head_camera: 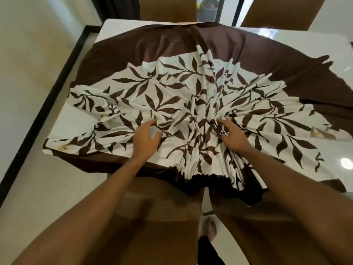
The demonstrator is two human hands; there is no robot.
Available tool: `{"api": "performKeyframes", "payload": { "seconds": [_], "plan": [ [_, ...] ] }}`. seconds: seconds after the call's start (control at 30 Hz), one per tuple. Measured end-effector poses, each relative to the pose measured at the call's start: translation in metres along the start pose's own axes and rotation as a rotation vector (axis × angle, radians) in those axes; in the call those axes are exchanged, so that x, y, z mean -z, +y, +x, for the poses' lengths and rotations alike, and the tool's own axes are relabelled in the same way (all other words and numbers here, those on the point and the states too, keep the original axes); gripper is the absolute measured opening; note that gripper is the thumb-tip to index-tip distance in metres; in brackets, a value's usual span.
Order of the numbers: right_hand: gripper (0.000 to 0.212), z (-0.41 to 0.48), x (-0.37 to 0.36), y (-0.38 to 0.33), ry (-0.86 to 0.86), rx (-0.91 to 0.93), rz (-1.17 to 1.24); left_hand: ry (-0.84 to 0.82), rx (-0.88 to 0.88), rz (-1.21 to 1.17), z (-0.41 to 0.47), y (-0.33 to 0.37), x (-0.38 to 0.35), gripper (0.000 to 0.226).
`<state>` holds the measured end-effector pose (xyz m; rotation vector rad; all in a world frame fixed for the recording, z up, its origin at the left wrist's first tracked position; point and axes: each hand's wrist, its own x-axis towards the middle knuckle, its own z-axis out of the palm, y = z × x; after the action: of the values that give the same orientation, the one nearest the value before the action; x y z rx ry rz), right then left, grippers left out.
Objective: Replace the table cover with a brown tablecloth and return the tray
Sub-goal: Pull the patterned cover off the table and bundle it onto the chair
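A brown tablecloth (172, 44) with a white middle panel of brown leaves lies bunched over the white glossy table (305, 37). Folds run in from all sides to a gathered knot near the front middle. My right hand (232, 134) grips that gathered bunch, fingers curled into the folds. My left hand (147, 134) hovers just left of it, fingers loosely bent, touching the cloth and holding nothing. The cloth's near edge hangs off the table front. No tray is in view.
Two brown chairs (162, 217) stand pushed in at the near side, and two more chair backs (168, 8) at the far side. A cream wall with a black skirting strip (47, 96) runs along the left. Bare tabletop shows at the right.
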<state>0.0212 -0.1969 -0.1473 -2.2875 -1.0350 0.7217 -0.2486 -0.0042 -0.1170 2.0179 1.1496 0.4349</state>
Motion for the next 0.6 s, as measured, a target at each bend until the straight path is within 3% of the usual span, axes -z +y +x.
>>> {"api": "performKeyframes", "payload": {
  "seconds": [0.07, 0.2, 0.3, 0.43, 0.6],
  "plan": [
    [0.067, 0.001, -0.014, 0.002, 0.052, 0.038, -0.093, 0.147, 0.061, 0.276, 0.002, -0.049, 0.031, 0.053],
    [0.072, -0.002, -0.036, -0.006, 0.188, -0.035, -0.234, 0.020, 0.365, 0.620, -0.027, -0.111, 0.068, 0.080],
    [0.070, -0.001, -0.045, -0.007, 0.219, -0.030, -0.270, 0.034, 0.389, 0.552, -0.057, -0.115, 0.054, 0.081],
    [0.074, 0.000, -0.047, -0.004, 0.226, -0.014, -0.304, 0.090, 0.411, 0.493, -0.078, -0.065, 0.010, 0.075],
    [0.072, -0.002, -0.040, -0.004, 0.197, -0.008, -0.317, -0.034, 0.311, 0.412, -0.091, 0.026, -0.060, 0.068]
  ]
}}
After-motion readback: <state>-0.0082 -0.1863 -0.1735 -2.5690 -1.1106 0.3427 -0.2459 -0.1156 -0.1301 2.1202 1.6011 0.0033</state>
